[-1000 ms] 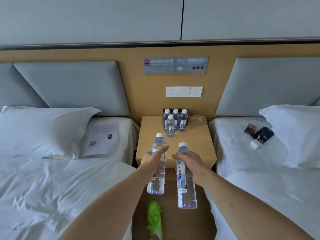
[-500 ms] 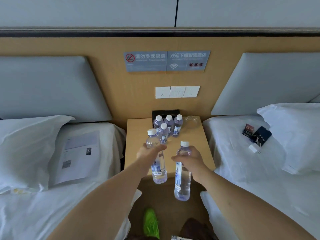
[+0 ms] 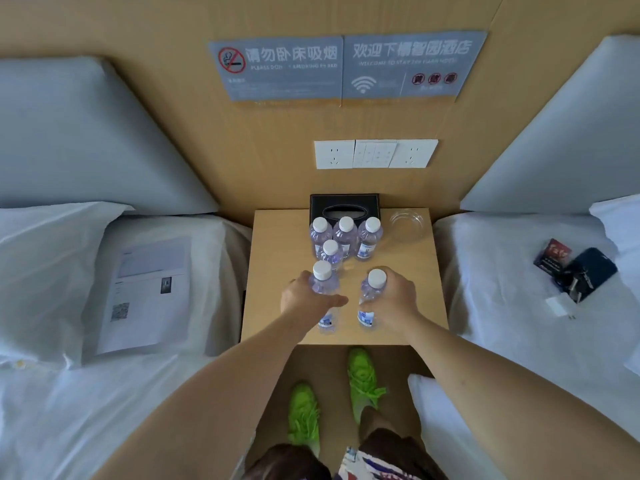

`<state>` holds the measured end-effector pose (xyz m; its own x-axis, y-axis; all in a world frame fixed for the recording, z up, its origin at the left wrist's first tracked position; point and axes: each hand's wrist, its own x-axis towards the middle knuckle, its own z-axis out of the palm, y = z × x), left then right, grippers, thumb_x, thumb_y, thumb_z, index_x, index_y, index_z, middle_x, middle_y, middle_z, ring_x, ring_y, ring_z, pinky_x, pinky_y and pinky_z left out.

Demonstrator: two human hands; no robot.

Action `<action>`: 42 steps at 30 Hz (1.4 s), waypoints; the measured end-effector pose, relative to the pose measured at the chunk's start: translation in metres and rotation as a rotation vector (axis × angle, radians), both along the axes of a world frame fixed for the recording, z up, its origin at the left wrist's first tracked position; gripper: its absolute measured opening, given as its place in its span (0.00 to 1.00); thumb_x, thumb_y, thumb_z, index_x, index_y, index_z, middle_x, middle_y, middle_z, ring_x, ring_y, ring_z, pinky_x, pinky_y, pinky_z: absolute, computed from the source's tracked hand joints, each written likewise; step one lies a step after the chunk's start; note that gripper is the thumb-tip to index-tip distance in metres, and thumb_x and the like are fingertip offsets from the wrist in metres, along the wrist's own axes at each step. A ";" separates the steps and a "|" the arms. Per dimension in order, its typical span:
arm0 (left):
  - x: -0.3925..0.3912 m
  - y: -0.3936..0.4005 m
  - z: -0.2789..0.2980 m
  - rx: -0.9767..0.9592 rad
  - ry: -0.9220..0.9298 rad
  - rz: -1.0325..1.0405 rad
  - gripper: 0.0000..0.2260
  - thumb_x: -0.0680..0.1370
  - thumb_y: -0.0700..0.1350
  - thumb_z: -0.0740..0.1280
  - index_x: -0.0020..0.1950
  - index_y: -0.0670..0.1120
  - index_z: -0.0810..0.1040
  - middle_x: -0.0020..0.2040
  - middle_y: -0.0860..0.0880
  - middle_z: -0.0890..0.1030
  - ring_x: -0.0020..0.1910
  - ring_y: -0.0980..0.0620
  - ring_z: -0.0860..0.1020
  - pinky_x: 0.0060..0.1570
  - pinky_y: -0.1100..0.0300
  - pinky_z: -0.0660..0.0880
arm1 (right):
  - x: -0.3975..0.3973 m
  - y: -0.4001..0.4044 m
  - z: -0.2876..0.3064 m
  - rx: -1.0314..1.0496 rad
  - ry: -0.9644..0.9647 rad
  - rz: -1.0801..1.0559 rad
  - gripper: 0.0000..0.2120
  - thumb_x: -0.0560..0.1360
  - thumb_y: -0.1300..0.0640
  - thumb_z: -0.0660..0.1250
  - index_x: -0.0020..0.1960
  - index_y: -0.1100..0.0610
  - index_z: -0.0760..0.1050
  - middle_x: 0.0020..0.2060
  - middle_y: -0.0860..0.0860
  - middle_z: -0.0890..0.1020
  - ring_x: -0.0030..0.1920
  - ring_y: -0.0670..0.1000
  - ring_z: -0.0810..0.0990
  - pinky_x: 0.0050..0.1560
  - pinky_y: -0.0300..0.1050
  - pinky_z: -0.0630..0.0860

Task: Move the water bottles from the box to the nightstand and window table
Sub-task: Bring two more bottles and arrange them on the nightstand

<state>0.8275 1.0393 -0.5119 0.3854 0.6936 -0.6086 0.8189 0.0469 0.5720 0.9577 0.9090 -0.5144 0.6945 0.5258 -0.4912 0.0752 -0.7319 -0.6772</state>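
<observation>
Behind my hands, four water bottles [image 3: 341,241] cluster near the nightstand's [image 3: 273,271] back edge, in front of a black tissue box [image 3: 344,204], with a glass ashtray [image 3: 407,224] at the back right corner. My left hand [image 3: 304,299] is wrapped around one bottle [image 3: 323,289] and my right hand [image 3: 394,299] around another bottle [image 3: 370,296], both upright near the front edge, bases at or just above the top. A second ago I held them short of the nightstand, over the floor; now they are above its surface and I look down more steeply.
</observation>
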 end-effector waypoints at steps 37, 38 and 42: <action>0.066 -0.025 -0.099 0.180 -0.068 0.184 0.22 0.70 0.40 0.78 0.59 0.43 0.72 0.55 0.45 0.77 0.52 0.42 0.76 0.46 0.58 0.65 | 0.040 0.066 -0.085 0.077 -0.276 0.006 0.29 0.67 0.63 0.79 0.67 0.54 0.76 0.59 0.56 0.76 0.52 0.48 0.74 0.46 0.33 0.63; 0.067 -0.026 -0.100 0.184 -0.072 0.194 0.22 0.70 0.41 0.78 0.59 0.42 0.72 0.57 0.45 0.75 0.52 0.43 0.76 0.46 0.60 0.64 | 0.040 0.064 -0.085 0.086 -0.283 0.003 0.28 0.68 0.63 0.79 0.66 0.57 0.75 0.59 0.56 0.77 0.53 0.47 0.73 0.46 0.36 0.65; 0.072 -0.029 -0.100 0.184 -0.071 0.228 0.23 0.71 0.43 0.79 0.59 0.42 0.72 0.55 0.50 0.68 0.51 0.42 0.76 0.46 0.59 0.66 | 0.040 0.059 -0.088 0.103 -0.258 -0.043 0.29 0.68 0.60 0.80 0.65 0.62 0.73 0.58 0.56 0.80 0.56 0.57 0.79 0.53 0.46 0.72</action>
